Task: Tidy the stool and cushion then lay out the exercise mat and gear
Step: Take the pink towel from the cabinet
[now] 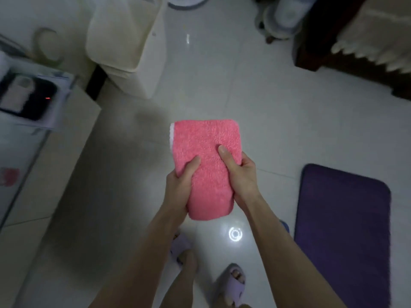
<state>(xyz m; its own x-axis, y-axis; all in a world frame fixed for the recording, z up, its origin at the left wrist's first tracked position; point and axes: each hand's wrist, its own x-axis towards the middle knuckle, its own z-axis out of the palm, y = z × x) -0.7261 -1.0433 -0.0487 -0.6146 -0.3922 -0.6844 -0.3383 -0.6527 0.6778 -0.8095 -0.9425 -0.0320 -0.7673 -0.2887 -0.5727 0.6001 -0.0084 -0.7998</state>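
Observation:
I hold a folded pink fluffy towel (206,143) in the air in front of me, above the white tiled floor. My left hand (181,185) grips its left edge with the thumb on top. On the right side my right hand (241,176) grips it, thumb pressed into the pile. A thin white edge shows at the towel's upper left corner. A dark purple mat (342,230) lies flat on the floor at the lower right, apart from my hands.
A cream plastic bin (131,41) stands at the back left. A white cabinet (73,121) with a dark device on top is at the left. Dark wooden furniture with a fringed cloth (367,52) fills the upper right. My slippered feet (233,283) are below.

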